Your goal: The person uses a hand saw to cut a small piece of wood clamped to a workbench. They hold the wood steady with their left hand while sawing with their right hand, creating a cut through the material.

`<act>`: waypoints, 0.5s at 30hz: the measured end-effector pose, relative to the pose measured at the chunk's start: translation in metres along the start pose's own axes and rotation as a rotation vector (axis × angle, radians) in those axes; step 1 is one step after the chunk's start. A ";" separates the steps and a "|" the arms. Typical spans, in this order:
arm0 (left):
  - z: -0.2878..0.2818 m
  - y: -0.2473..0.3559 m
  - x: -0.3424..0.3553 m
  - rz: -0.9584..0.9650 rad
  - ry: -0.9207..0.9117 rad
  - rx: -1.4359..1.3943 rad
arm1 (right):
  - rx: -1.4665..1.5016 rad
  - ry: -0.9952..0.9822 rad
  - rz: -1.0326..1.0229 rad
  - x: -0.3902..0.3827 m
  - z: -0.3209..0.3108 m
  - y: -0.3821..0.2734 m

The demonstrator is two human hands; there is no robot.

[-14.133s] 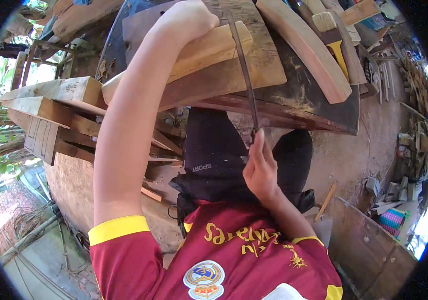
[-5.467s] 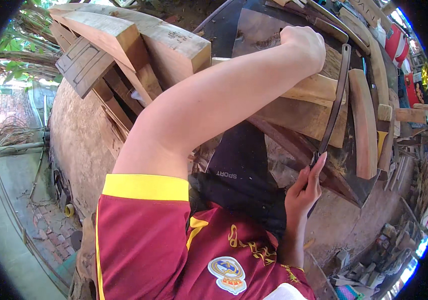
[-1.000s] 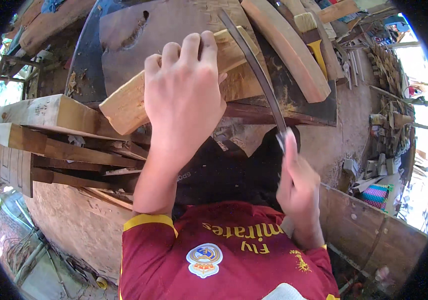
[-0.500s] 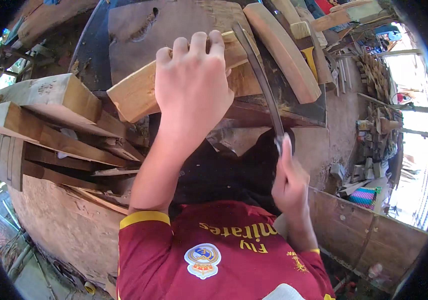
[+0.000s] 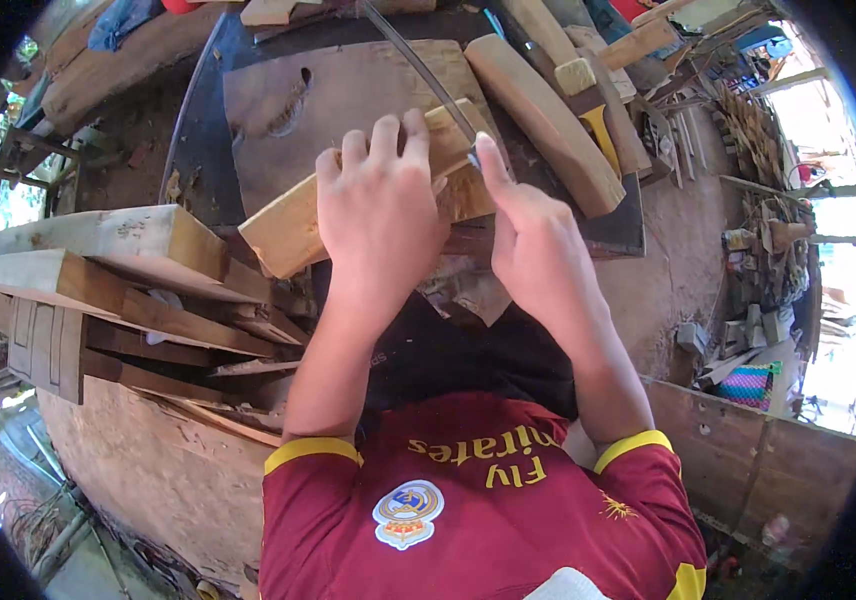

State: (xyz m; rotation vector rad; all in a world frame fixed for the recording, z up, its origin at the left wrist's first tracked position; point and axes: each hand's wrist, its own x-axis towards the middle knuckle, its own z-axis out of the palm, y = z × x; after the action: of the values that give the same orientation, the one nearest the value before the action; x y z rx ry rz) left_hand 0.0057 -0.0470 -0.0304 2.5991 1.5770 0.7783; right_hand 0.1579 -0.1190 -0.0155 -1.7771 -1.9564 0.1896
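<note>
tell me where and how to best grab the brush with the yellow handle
Probably by its yellow handle, from above and the person's side: the handle points toward the person, while the pale bristles point away. The curved wooden block lies close along the handle's left, so coming down from above looks easier than reaching in from there.

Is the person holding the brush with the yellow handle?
No, the brush lies beside a thick wood block, while the right hand grips a long dark tool.
</note>
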 end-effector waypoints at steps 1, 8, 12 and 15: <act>-0.003 0.000 0.003 -0.002 0.001 0.001 | 0.000 -0.007 0.001 -0.005 -0.001 0.000; 0.000 -0.002 0.000 0.016 0.042 0.007 | 0.073 0.105 0.101 -0.119 -0.006 -0.009; 0.003 -0.001 0.000 0.011 0.036 0.075 | 0.077 -0.005 0.210 -0.125 -0.015 -0.019; 0.001 0.002 0.003 -0.007 -0.001 0.098 | 0.055 0.010 0.145 -0.086 -0.011 -0.011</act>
State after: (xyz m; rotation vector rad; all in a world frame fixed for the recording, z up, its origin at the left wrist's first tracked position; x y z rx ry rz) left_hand 0.0088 -0.0458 -0.0292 2.6582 1.6646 0.7168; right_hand 0.1564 -0.2064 -0.0235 -1.8816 -1.7988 0.2798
